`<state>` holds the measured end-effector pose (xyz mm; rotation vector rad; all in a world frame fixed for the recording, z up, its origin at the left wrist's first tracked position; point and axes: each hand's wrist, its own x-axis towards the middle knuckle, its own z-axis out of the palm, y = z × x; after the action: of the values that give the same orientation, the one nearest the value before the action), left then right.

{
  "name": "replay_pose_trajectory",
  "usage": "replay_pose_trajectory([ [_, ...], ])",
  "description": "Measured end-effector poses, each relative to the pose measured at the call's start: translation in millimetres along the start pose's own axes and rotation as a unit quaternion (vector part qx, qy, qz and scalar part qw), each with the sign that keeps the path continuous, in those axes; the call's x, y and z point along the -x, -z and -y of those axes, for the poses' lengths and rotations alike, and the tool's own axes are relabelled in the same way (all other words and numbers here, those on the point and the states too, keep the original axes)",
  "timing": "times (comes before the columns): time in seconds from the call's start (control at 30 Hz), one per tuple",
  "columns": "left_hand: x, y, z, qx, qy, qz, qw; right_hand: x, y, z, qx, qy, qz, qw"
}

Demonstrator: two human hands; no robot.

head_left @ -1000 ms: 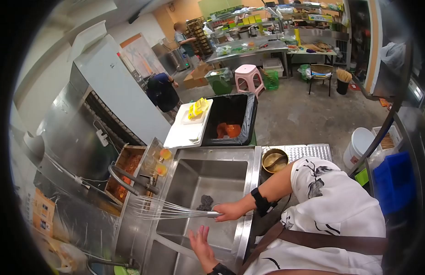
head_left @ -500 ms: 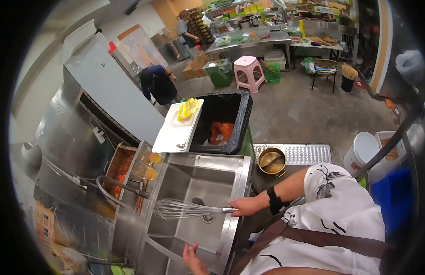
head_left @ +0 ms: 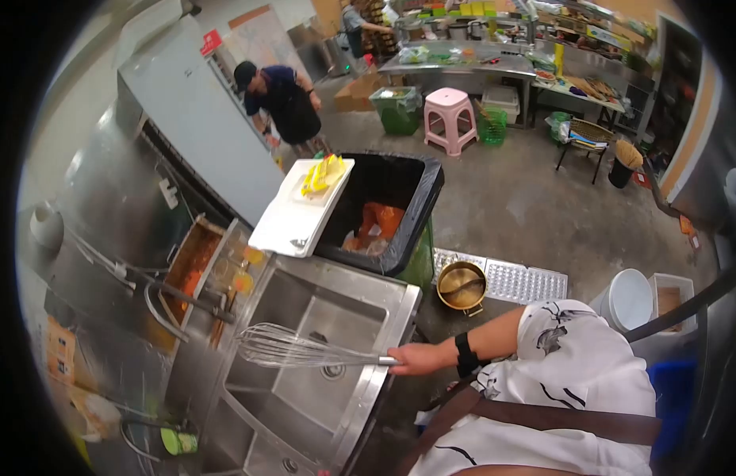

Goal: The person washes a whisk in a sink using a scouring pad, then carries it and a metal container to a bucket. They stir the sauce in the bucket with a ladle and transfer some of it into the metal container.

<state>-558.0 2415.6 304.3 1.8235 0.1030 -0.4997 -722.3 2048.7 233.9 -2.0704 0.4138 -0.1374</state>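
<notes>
Gripped whisk (head_left: 371, 358) in right hand (head_left: 418, 359) over lower-centre sink (head_left: 396, 317), presumably for drips; could not tell finger state of left hand (head_left: 323, 474).

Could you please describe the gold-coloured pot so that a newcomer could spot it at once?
Find the steel sink and the black-lined bin at its end. Beside the bin, low down by the silvery metal strip, is a round pot with a utensil inside. Its gold-coloured metal sets it apart from the white bucket.
</notes>
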Motion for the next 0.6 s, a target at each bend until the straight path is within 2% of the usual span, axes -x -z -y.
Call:
replay_pose_trajectory([
  [0.07,20,-2,-10,-0.016,0.02,-0.027,0.999,-1,-10,-27,0.051,0.005,-0.005,0.999],
  [0.13,-33,30,69,0.154,-0.087,-0.065,0.982,9,-4,-20,0.059,-0.043,0.021,0.997],
  [0.2,6,14,40,0.186,-0.059,-0.12,0.973,12,-12,-19,0.052,-0.137,0.019,0.989],
  [0.23,19,11,35,0.192,-0.08,-0.121,0.971,10,-6,-10,0.068,-0.13,0.024,0.989],
  [0.27,27,14,41,0.198,-0.097,-0.12,0.968,10,-12,-32,0.074,-0.116,0.004,0.991],
  [0.33,44,29,66,0.198,-0.09,-0.164,0.962,3,-23,-78,0.222,-0.065,0.026,0.972],
  [0.37,60,35,84,0.205,-0.1,-0.193,0.954,-3,-19,-99,0.13,-0.117,0.045,0.984],
  [0.4,71,44,114,0.21,-0.067,-0.237,0.946,-10,-15,-121,0.041,-0.171,0.054,0.983],
  [0.43,87,51,136,0.201,-0.05,-0.272,0.94,5,-21,-39,0.012,-0.122,0.017,0.992],
  [0.5,132,63,153,0.226,0.014,-0.319,0.92,12,-28,-36,-0.089,-0.131,0.014,0.987],
  [0.6,199,66,182,0.266,0.078,-0.396,0.875,13,-30,-68,0.023,-0.07,-0.045,0.996],
])
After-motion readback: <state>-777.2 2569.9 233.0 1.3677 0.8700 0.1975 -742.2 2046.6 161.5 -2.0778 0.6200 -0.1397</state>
